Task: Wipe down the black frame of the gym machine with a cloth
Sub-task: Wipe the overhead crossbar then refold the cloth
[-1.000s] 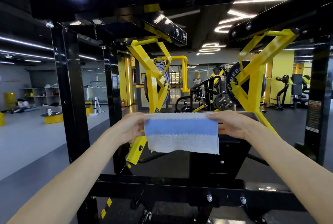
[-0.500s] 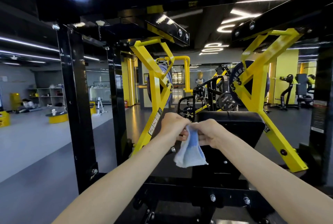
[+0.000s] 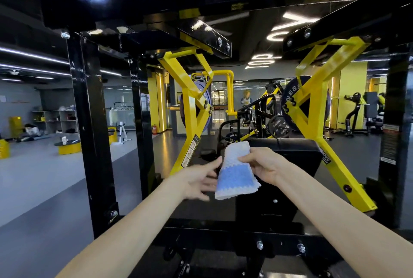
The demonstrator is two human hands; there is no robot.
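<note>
Black frame point(image 3: 89, 121) of glossy painted steel, built from square-section tubes, is standing all around the view: a thick upright at the left, a broad beam crossing overhead and a low crossbar at the bottom carrying bright hex bolts point(image 3: 259, 245). The folded cloth point(image 3: 237, 172), a soft waffle-textured rag with a white upper part, a blue band below it and a white fringe-like lower edge, is hanging in mid-air in the centre of the machine, in front of the black padded cushion point(image 3: 297, 154) and apart from every tube of the frame. The right hand point(image 3: 263, 165) is gripping the cloth from its right side, thumb on the front face and fingers curling behind it. The left hand point(image 3: 199, 179) is lying open, fingers stretched nearly straight toward the cloth's left edge; whether the thumb tip is touching the fabric or sitting just beside it cannot be told. Angular yellow steel lever arms point(image 3: 190, 107) are slanting down on both sides, each bolted beside a round dark weight plate point(image 3: 292, 96). A smooth grey floor point(image 3: 44, 177) is spreading out at the left, with a low round yellow table point(image 3: 68, 146) standing on it.
</note>
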